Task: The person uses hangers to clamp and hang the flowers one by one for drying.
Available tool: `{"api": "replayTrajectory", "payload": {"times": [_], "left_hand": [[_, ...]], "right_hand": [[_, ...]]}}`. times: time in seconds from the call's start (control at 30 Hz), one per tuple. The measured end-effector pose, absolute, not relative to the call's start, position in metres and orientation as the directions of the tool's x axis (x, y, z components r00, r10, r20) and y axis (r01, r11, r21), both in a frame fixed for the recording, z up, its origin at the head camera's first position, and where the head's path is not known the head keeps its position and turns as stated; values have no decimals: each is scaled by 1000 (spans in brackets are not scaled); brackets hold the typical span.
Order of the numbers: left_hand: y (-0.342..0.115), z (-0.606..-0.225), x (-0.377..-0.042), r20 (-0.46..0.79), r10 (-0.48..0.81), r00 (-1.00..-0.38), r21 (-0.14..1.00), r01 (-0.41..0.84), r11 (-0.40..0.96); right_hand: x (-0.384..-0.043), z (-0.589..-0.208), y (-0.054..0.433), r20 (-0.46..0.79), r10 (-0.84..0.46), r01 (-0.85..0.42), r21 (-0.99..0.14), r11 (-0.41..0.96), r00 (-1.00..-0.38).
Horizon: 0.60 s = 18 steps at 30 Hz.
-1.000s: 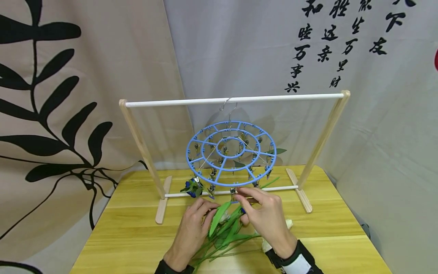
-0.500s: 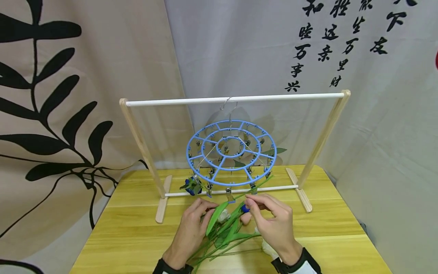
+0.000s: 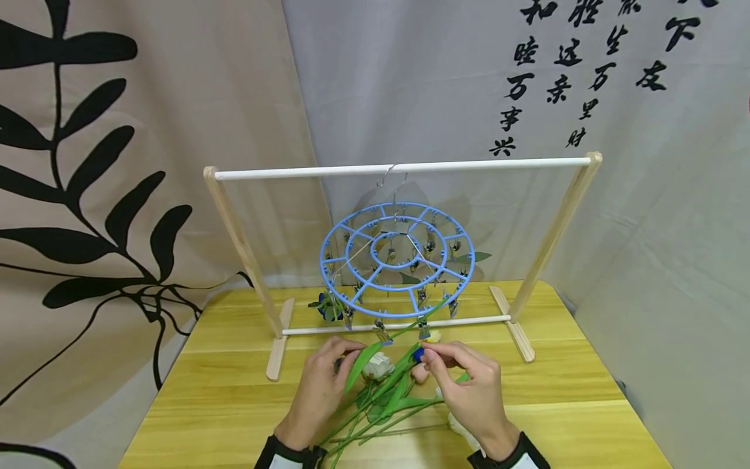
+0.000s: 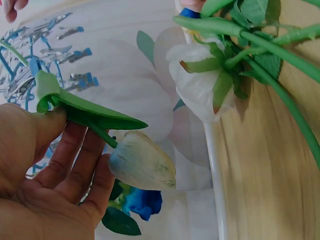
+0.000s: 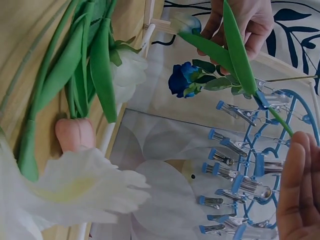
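Observation:
My left hand (image 3: 322,384) pinches a green leaf of a whitish-blue tulip (image 4: 145,160) between thumb and fingers. A blue-tipped clip (image 5: 261,100) sits on that tulip near the leaf base, and the thin stem (image 5: 282,122) runs on beyond it. The clip hangs from the front of a round blue clip hanger (image 3: 398,316). My right hand (image 3: 471,384) is to the right, apart from the clip, with its fingers (image 5: 298,175) extended and nothing visibly held. Between the hands, on the table, lie a white flower (image 3: 377,366) and a pink tulip (image 5: 75,134).
A blue rose (image 5: 182,80) hangs clipped at the hanger's left. The hanger hooks over the white bar (image 3: 293,174) of a wooden stand (image 3: 243,251). Several green stems (image 3: 381,410) lie across the table (image 3: 222,417); a white frilly flower (image 5: 85,185) lies at right.
The right hand has come off the clip and moved slightly right and down. The hanger has turned a little, and the clip with the tulip has shifted left along with the left hand.

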<state>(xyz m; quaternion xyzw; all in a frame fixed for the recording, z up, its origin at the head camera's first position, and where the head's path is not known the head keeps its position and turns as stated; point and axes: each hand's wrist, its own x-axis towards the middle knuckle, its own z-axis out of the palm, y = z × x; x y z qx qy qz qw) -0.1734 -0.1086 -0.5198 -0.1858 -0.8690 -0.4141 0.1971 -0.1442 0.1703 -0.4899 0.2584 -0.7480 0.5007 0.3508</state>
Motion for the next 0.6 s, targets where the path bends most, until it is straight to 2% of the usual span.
{"api": "replayTrajectory", "payload": {"times": [0.27, 0.6], "left_hand": [[-116, -524, -182, 464, 126, -877, 663, 438, 607], [-129, -528, -198, 487, 92, -869, 660, 435, 613]], "right_hand": [[-142, -499, 172, 763, -45, -722, -588, 365, -645], [-138, -507, 174, 727, -52, -691, -624, 365, -685]]}}
